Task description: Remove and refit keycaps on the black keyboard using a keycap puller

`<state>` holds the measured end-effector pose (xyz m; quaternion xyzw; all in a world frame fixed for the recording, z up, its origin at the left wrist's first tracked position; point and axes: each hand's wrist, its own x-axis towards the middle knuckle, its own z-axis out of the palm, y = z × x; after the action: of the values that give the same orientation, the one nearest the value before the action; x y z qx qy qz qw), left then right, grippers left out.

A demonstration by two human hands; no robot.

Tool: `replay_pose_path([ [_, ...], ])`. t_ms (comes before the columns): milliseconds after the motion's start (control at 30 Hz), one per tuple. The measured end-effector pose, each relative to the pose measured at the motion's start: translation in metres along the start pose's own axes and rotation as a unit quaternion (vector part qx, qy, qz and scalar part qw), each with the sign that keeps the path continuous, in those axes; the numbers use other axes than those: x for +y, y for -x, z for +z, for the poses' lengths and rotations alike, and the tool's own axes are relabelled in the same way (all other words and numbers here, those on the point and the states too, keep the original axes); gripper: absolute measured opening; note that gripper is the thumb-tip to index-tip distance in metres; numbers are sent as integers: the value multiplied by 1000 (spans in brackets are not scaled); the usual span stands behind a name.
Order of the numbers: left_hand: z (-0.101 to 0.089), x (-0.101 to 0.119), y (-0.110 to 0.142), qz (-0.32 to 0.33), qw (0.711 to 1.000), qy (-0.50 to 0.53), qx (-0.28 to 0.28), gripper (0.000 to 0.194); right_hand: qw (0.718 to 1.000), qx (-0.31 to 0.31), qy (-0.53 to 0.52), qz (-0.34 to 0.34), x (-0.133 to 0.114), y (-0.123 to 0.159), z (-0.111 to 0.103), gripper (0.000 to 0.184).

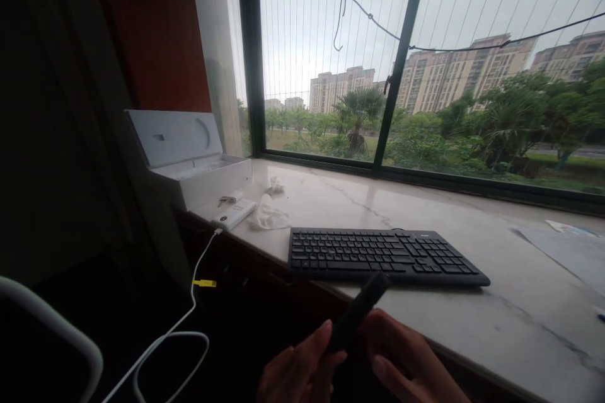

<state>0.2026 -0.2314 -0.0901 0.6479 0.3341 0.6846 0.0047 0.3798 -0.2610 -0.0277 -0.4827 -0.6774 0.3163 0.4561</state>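
Observation:
My left hand [302, 365] is wrapped round a slim black stick-shaped object [360, 310], whose exact kind is too dark to make out. The object slants up and to the right, in front of the keyboard's near edge. My right hand [409, 356] is close against its right side with curled fingers; whatever lies inside them is hidden. Just beyond both hands, a black keyboard [354, 249] with a number pad lies flat on the marble-patterned sill [501, 321].
An open white box [208, 179] stands at the left. By it are a white power bank [235, 214] with a white cable [193, 293] hanging off the edge, and crumpled tissue [269, 214]. Papers [562, 252] lie at the right. A window [326, 94] rises behind.

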Motion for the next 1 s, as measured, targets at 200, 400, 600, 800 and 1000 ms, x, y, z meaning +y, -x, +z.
replay_pose_path([
  [200,41,9,24,9,999,36,19,21,950,58,-254,173,26,-6,17,43],
  [400,26,16,12,-136,990,32,20,13,942,121,-291,114,12,-8,33,33],
  [600,6,17,0,33,999,-17,-8,24,905,41,-398,145,-3,-18,41,39],
  [800,0,5,-14,104,988,-46,-106,30,939,-13,-316,136,-2,-30,35,34],
  [1000,10,-5,-20,-15,993,-50,-110,33,976,-1,-202,77,-5,-68,-5,38],
])
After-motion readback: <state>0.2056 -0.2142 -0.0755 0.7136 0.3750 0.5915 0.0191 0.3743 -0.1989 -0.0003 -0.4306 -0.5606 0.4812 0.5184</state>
